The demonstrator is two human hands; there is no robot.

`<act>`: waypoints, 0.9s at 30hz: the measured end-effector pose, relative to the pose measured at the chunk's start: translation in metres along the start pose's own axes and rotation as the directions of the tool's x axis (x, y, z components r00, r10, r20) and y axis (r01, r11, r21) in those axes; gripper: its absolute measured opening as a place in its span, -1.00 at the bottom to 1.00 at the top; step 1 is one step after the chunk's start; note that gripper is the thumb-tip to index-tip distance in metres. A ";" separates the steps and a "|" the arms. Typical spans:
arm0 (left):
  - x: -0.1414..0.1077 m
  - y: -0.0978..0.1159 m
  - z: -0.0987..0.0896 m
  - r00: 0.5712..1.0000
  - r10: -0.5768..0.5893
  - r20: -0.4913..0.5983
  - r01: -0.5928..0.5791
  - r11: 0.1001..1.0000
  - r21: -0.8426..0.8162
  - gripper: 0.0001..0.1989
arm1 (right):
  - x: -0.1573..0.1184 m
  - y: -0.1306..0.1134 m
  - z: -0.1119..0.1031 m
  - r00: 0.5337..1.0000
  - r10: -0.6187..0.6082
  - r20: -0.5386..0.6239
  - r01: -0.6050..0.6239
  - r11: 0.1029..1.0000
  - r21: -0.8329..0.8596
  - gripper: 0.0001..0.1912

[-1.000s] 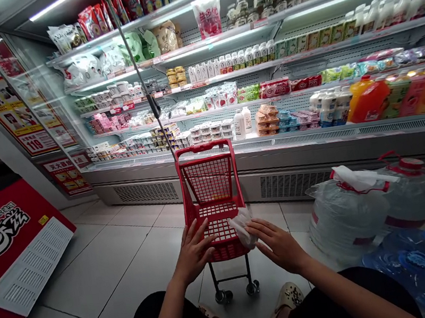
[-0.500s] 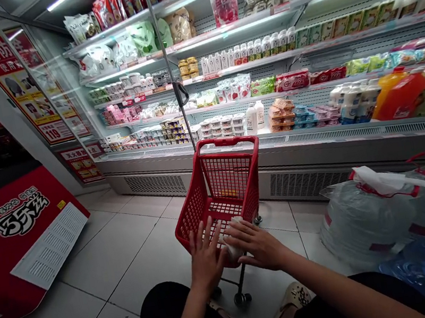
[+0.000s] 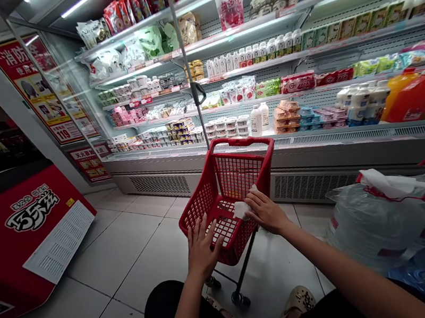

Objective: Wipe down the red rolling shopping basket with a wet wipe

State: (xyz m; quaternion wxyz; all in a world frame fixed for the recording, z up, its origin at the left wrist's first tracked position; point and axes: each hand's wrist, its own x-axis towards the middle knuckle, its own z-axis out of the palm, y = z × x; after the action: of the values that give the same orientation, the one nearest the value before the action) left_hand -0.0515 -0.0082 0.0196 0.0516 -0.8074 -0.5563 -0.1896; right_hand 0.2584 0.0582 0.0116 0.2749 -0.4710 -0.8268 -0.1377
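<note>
A red plastic shopping cart [image 3: 199, 204] with a latticed basket stands on the floor just in front of my knees. My left hand [image 3: 203, 246] lies over the basket's near left rim, its fingers stretched out and holding nothing. At the right side of the basket, my right hand [image 3: 265, 211] has its fingers closed on a white tissue [image 3: 240, 210]. The tissue sticks out past the fingertips and rests against the right rim. Part of that rim is hidden behind the hand.
Behind the cart runs an open refrigerated shelf [image 3: 298, 142] of dairy goods and drinks. A red freezer chest [image 3: 4, 267] stands at the left. Large water bottles [image 3: 375, 219] are at the right. A metal-framed glass door [image 3: 190, 76] rises behind the cart.
My right hand has moved right with the tissue, from the basket's near edge to its right rim. My left hand stays near the near left rim. The view has shifted slightly.
</note>
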 end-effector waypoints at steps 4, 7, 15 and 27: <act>0.006 0.006 0.001 0.997 -0.071 0.022 0.071 0.997 0.006 -0.36 | 0.003 -0.021 0.003 0.999 0.021 -0.035 -0.021 1.000 0.006 -0.60; 0.009 0.031 0.007 1.000 0.006 0.006 -0.006 1.000 -0.003 -0.31 | 0.003 -0.037 0.006 0.998 0.029 -0.051 -0.028 1.000 0.013 -0.64; 0.011 0.043 -0.003 0.997 0.072 0.039 -0.073 0.997 0.013 -0.28 | -0.022 0.017 -0.019 0.984 -0.166 -0.059 0.160 0.983 -0.094 -0.40; 0.019 0.038 0.006 1.000 -0.017 -0.011 0.017 0.999 0.033 -0.29 | -0.041 0.028 -0.051 0.978 0.114 -0.177 -0.161 0.946 -0.280 -0.31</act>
State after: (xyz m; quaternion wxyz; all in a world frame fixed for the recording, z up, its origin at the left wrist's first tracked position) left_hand -0.0091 -0.0043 0.0253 0.0662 -0.8008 -0.5658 -0.1849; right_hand 0.3158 0.0190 0.0278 0.2759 -0.5507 -0.7378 -0.2762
